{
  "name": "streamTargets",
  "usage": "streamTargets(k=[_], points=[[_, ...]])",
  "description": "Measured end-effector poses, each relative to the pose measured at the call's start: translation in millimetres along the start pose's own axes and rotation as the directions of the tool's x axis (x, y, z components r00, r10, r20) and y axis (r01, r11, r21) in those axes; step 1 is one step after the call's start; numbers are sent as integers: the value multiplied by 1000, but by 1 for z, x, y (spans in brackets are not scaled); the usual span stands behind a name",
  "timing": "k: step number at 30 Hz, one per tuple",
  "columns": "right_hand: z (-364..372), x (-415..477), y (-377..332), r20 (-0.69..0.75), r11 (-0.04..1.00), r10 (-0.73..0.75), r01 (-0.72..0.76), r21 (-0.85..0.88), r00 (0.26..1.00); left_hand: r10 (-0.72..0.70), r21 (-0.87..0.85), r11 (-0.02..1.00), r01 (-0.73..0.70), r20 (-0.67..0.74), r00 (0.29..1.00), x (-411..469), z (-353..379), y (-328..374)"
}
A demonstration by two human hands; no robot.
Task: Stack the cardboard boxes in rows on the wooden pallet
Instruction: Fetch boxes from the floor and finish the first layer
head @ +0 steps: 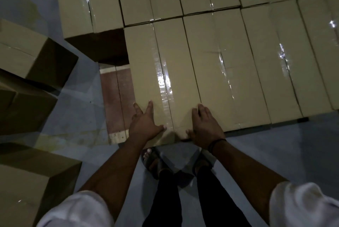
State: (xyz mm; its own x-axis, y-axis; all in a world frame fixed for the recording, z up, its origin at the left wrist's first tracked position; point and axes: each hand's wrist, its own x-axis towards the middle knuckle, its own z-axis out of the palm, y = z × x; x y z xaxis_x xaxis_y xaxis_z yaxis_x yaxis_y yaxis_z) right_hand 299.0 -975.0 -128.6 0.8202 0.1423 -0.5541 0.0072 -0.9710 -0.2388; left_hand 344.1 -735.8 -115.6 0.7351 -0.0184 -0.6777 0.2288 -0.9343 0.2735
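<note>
Seating the end box (165,72) of the near row on the wooden pallet (117,102). My left hand (145,122) and right hand (203,126) lie spread flat at its near edge. I would push evenly, flush with the neighbouring box (229,72).

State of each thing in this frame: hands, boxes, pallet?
near box, taped shut, at the front row's left end.
left hand, open, flat on its top.
right hand, open, resting on its near end.
stacked boxes, taped shut, side by side in rows.
wooden pallet, mostly covered, bare strip at left.
loose boxes, closed, on the floor at left.
</note>
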Motion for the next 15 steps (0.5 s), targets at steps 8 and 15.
streamTargets(k=[8, 15], points=[[-99, -57, -59, -40, 1000, 9, -10, -14, 999, 31, -34, 999, -35, -96, 995, -92, -61, 19], [-166, -127, -136, -104, 993, -117, 114, -37, 988, 38, -223, 972, -78, -177, 983, -200, -118, 12]])
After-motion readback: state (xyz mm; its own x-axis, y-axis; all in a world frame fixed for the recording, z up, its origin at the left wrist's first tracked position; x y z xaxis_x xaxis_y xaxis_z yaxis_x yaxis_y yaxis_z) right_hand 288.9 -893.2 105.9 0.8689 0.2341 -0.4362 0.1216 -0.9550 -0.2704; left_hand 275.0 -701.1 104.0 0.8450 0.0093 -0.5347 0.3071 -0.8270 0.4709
